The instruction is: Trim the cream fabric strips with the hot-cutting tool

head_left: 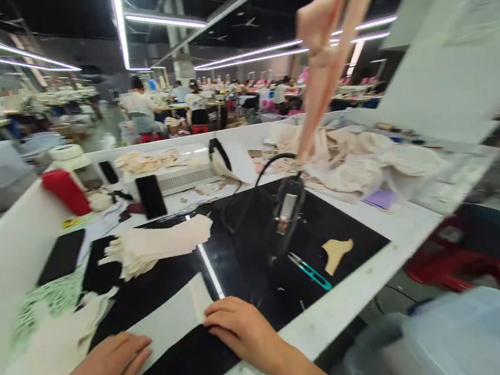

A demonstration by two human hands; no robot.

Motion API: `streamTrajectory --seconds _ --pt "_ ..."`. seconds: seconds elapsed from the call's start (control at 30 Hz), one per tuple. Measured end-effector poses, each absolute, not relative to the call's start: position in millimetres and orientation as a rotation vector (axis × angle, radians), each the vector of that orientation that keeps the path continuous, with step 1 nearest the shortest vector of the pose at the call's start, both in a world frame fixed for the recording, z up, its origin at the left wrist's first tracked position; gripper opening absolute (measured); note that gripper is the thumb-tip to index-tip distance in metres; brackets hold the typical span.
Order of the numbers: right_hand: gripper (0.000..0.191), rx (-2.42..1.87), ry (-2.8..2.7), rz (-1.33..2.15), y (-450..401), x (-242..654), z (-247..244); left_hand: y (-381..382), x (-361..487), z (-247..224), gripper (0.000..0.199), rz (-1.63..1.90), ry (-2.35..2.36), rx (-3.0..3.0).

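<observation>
A pale strip-like fabric piece (pixel 170 318) lies flat on the black work surface (pixel 247 263). My left hand (pixel 112 365) rests on the strip's left end, fingers stretched out and held together. At the other end, my right hand (pixel 240 330) pinches the corner between thumb and fingers. Just beyond the strip is a fanned stack of cream fabric pieces (pixel 159 245). To the right of my right hand lie teal thread snips (pixel 312 272) and a small yellowish cut piece (pixel 337 253).
A dark, blurred device with a metal part (pixel 285 212) and black cable stands mid-surface. Peach fabric straps (pixel 323 64) hang above it. Cream fabric (pixel 358 159) is heaped at back right. Black phones (pixel 151 197) and a red item (pixel 65 193) are at back left. People sit farther off.
</observation>
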State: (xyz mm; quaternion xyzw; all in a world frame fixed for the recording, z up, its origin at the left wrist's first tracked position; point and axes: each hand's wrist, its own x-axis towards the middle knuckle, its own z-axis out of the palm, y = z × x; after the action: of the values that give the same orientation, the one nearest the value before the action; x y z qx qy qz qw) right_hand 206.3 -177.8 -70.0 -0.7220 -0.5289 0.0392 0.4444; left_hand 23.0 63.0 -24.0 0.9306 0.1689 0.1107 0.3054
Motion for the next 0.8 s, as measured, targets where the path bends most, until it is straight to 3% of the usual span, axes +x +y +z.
streamTrajectory --seconds 0.27,0.47,0.67,0.7,0.8 --pt "0.026 -1.875 -1.463 0.020 -190.6 195.2 -61.2 0.7 92.9 -23.5 0.032 0.555 -0.167 2.769" --pt "0.025 -1.899 -1.548 -0.329 -234.6 204.1 -42.2 -10.3 109.5 -43.7 0.026 0.450 -0.259 2.875" --pt "0.025 -1.894 -0.764 -0.623 -301.9 248.1 -21.8 -25.8 100.8 -55.6 0.023 0.494 -0.285 2.952" --pt "0.032 -1.845 -0.605 -0.582 -304.2 257.3 -18.3 -29.7 100.5 -57.1 0.023 0.504 -0.298 2.959" --pt "0.077 -1.664 -0.481 -0.351 -294.1 283.4 -5.2 -39.5 101.6 -59.5 0.022 0.539 -0.346 2.979"
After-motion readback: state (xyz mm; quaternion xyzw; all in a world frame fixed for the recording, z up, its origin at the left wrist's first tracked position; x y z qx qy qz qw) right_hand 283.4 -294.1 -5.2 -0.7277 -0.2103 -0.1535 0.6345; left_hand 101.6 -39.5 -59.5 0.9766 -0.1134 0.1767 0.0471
